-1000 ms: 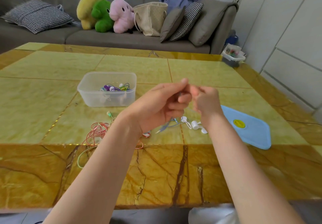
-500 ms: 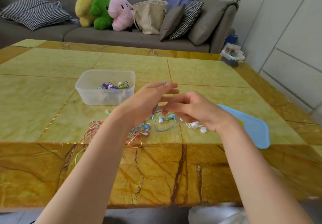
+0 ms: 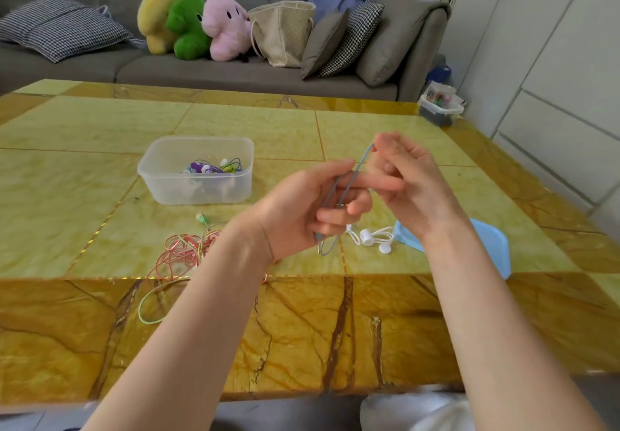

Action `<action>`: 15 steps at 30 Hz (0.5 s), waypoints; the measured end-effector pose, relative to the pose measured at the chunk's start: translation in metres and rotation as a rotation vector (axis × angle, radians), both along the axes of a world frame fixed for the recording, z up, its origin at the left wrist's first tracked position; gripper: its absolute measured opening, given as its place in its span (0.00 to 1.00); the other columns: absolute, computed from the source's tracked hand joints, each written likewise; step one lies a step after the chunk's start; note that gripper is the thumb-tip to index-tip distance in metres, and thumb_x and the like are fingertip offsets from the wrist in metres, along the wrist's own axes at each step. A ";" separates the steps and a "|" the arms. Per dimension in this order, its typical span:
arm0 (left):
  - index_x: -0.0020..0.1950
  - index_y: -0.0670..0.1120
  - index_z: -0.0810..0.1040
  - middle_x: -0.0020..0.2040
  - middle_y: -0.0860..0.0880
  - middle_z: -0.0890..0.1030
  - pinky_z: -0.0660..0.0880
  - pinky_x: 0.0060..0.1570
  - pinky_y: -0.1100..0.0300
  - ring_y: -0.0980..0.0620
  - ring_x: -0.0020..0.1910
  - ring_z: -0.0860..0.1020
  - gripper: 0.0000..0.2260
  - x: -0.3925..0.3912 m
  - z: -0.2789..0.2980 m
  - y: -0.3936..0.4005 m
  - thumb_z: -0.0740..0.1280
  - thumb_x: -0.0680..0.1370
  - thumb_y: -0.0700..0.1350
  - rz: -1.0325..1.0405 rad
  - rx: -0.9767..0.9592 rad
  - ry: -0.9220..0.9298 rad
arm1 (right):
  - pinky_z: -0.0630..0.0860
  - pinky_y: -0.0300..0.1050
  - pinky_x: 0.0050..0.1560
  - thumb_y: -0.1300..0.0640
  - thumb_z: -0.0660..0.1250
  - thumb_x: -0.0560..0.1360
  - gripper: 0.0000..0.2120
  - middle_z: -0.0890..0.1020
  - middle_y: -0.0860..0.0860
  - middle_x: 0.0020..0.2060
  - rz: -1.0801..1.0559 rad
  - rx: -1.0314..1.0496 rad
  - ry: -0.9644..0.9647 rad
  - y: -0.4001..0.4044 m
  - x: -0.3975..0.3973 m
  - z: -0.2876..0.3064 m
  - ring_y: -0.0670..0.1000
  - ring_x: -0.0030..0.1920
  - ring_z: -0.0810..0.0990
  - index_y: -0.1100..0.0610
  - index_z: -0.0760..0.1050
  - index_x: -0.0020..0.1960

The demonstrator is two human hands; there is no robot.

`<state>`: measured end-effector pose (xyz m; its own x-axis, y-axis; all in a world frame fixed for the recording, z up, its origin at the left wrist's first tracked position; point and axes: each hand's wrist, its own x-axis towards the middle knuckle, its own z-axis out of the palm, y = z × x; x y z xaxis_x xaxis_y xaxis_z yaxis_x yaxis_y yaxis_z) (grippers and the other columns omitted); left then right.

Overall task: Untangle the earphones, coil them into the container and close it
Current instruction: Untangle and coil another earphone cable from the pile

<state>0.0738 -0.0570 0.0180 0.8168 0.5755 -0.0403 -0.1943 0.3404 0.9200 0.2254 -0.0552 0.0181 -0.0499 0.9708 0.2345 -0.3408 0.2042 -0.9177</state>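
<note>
My left hand [image 3: 302, 209] and right hand [image 3: 406, 182] are raised over the table's middle, both holding a thin blue earphone cord [image 3: 360, 162]. The cord runs from my right fingertips down through my curled left fingers and hangs in a loop [image 3: 327, 249] just above the table. A clear plastic container [image 3: 196, 170] stands to the left with purple and green earphones [image 3: 214, 166] coiled inside. A blue lid [image 3: 493, 246] lies at the right, partly behind my right forearm. White earphones [image 3: 372, 237] lie below my hands. A red and green tangle [image 3: 181, 253] lies at the left.
The yellow marble table [image 3: 67, 195] reaches back to a grey sofa [image 3: 235, 71] with plush toys, cushions and a bag. A small box [image 3: 439, 103] of items sits on the floor past the table's far right corner. White cabinets [image 3: 553, 78] line the right.
The blue cord has been lifted off the table. My right hand rose and now pinches its upper end, while my left fingers closed around the cord below.
</note>
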 end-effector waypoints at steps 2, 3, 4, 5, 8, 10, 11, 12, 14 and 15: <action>0.59 0.39 0.76 0.31 0.50 0.74 0.54 0.18 0.70 0.61 0.21 0.64 0.20 -0.001 -0.001 0.002 0.53 0.77 0.47 0.002 -0.065 -0.102 | 0.53 0.41 0.26 0.52 0.73 0.64 0.05 0.64 0.47 0.23 -0.026 0.010 -0.064 0.002 -0.001 -0.005 0.51 0.26 0.60 0.51 0.78 0.32; 0.59 0.38 0.76 0.34 0.49 0.77 0.58 0.18 0.71 0.60 0.23 0.67 0.19 -0.002 -0.001 0.002 0.53 0.77 0.46 -0.011 -0.087 -0.142 | 0.52 0.43 0.26 0.55 0.73 0.66 0.05 0.65 0.48 0.24 -0.029 0.002 -0.124 0.001 0.000 -0.005 0.51 0.25 0.61 0.51 0.78 0.33; 0.59 0.38 0.77 0.38 0.48 0.80 0.62 0.18 0.72 0.59 0.25 0.70 0.19 -0.003 0.000 0.000 0.54 0.77 0.46 -0.032 -0.101 -0.175 | 0.53 0.42 0.26 0.59 0.71 0.69 0.06 0.67 0.48 0.23 -0.063 -0.031 -0.222 0.003 -0.001 -0.010 0.48 0.23 0.62 0.51 0.79 0.34; 0.59 0.39 0.77 0.43 0.46 0.82 0.66 0.20 0.71 0.58 0.27 0.73 0.19 -0.003 0.001 -0.001 0.54 0.77 0.46 -0.060 -0.112 -0.203 | 0.57 0.40 0.25 0.62 0.66 0.72 0.09 0.70 0.48 0.22 -0.075 -0.030 -0.316 0.003 -0.005 -0.012 0.47 0.22 0.65 0.52 0.78 0.35; 0.63 0.42 0.76 0.58 0.45 0.80 0.77 0.32 0.68 0.51 0.42 0.82 0.19 0.001 0.006 -0.005 0.54 0.78 0.48 -0.100 -0.141 -0.306 | 0.69 0.26 0.37 0.69 0.61 0.75 0.14 0.78 0.53 0.30 -0.126 0.005 -0.624 0.001 -0.021 -0.019 0.46 0.33 0.77 0.55 0.71 0.34; 0.66 0.45 0.71 0.65 0.49 0.75 0.79 0.48 0.65 0.48 0.55 0.80 0.19 0.005 0.010 -0.005 0.52 0.80 0.48 0.017 -0.077 -0.322 | 0.66 0.29 0.32 0.66 0.59 0.76 0.16 0.72 0.46 0.28 -0.112 -0.105 -0.736 -0.003 -0.031 -0.020 0.42 0.31 0.70 0.53 0.65 0.32; 0.67 0.46 0.70 0.67 0.50 0.73 0.76 0.55 0.63 0.47 0.59 0.78 0.18 0.007 0.010 -0.003 0.50 0.81 0.48 0.120 -0.021 -0.289 | 0.63 0.32 0.29 0.64 0.58 0.76 0.15 0.70 0.44 0.23 -0.090 -0.133 -0.764 -0.006 -0.034 -0.020 0.41 0.28 0.67 0.52 0.65 0.32; 0.68 0.46 0.69 0.69 0.51 0.71 0.74 0.59 0.62 0.48 0.60 0.77 0.18 0.008 0.010 0.000 0.49 0.82 0.48 0.228 0.030 -0.238 | 0.62 0.34 0.28 0.63 0.59 0.76 0.15 0.70 0.42 0.19 -0.071 -0.122 -0.818 -0.005 -0.033 -0.022 0.42 0.25 0.67 0.53 0.67 0.31; 0.67 0.48 0.69 0.70 0.52 0.70 0.71 0.62 0.61 0.50 0.61 0.76 0.17 0.005 0.009 0.006 0.49 0.82 0.47 0.396 0.108 -0.125 | 0.60 0.33 0.27 0.61 0.61 0.76 0.18 0.70 0.43 0.15 -0.035 -0.071 -0.869 -0.005 -0.034 -0.021 0.41 0.21 0.66 0.54 0.71 0.27; 0.67 0.48 0.69 0.69 0.52 0.71 0.70 0.63 0.61 0.51 0.62 0.75 0.16 0.002 0.008 0.010 0.50 0.82 0.47 0.456 0.151 -0.056 | 0.59 0.34 0.26 0.59 0.63 0.76 0.20 0.68 0.45 0.15 -0.017 -0.045 -0.861 -0.005 -0.033 -0.022 0.42 0.20 0.64 0.55 0.71 0.26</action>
